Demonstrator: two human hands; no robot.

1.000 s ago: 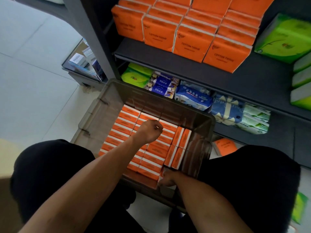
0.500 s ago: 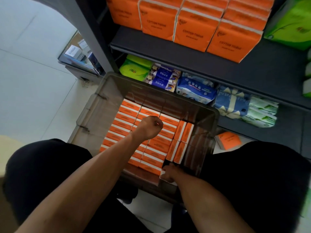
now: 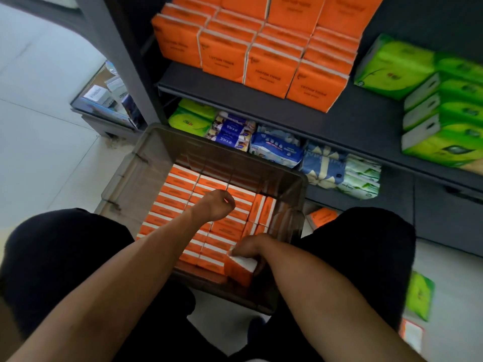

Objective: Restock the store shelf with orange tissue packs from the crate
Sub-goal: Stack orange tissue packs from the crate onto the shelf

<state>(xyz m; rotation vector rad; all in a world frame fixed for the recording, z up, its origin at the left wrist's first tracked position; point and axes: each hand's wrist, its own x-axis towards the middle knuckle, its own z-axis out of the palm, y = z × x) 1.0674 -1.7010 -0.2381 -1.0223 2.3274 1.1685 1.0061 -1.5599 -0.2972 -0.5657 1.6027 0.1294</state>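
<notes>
A grey translucent crate (image 3: 146, 152) stands on the floor between my knees, filled with rows of orange tissue packs (image 3: 177, 189). My right hand (image 3: 251, 250) grips one orange pack (image 3: 239, 270) at the crate's near right corner, raised a little above the others. My left hand (image 3: 218, 205) hovers over the middle of the crate with its fingers curled, holding nothing that I can see. On the dark shelf (image 3: 274, 105) above, several orange packs (image 3: 271, 71) stand in rows.
Green tissue packs (image 3: 441, 100) fill the shelf's right side. The lower shelf holds green, blue and white packs (image 3: 277, 148). One orange pack (image 3: 322, 216) lies on the floor right of the crate; a green pack (image 3: 419, 296) lies by my right knee. A shelf post (image 3: 122, 61) stands left.
My right hand has closed round a pack at the crate's near right corner and lifted it partly out. My left hand has stayed over the middle.
</notes>
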